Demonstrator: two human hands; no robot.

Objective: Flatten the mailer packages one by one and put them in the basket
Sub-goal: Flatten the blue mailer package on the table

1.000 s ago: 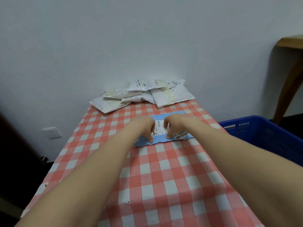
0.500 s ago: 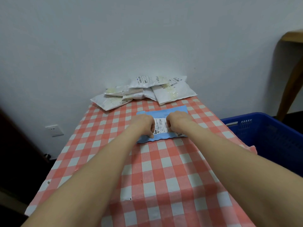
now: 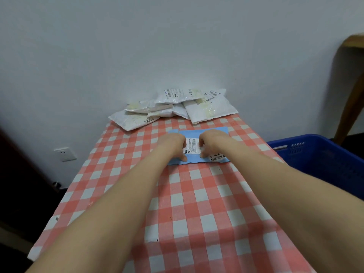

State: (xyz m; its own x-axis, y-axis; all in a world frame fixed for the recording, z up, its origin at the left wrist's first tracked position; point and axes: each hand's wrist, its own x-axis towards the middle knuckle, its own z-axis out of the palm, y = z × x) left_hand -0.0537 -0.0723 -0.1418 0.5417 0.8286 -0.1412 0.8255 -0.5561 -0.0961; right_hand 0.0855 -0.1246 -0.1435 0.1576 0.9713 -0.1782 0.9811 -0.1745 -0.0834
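head view: a pale, bare wall (image 3: 137,46) fills the top half, with a white socket (image 3: 64,154) low on it at the left. a table runs away from the camera to that wall, covered in a red-and-white checked cloth (image 3: 197,203). a pile of white mailers (image 3: 177,107) lies at the far end against the wall, overlapping one another, some with printed labels facing up. a blue basket (image 3: 295,139) stands just beside the table's right edge, lower than the tabletop. a curved wooden leg (image 3: 350,85) shows at the far right.

both forearms are bare and reach straight forward from the bottom corners, converging toward the middle of the table. the blue mailer (image 3: 192,161) lies flat on the cloth, nearer than the white pile and apart from it, with a white label (image 3: 192,147) on top.

the left hand (image 3: 173,144) rests knuckles-up on the mailer's left part, fingers bent, tips at the label's left edge, thumb down near the near edge. the right hand (image 3: 211,142) mirrors it on the right part, fingers bent in toward the label, thumb low. the two hands are close together, only the label showing between them. both touch the mailer, but whether the bent fingers press down or pinch cannot be told.
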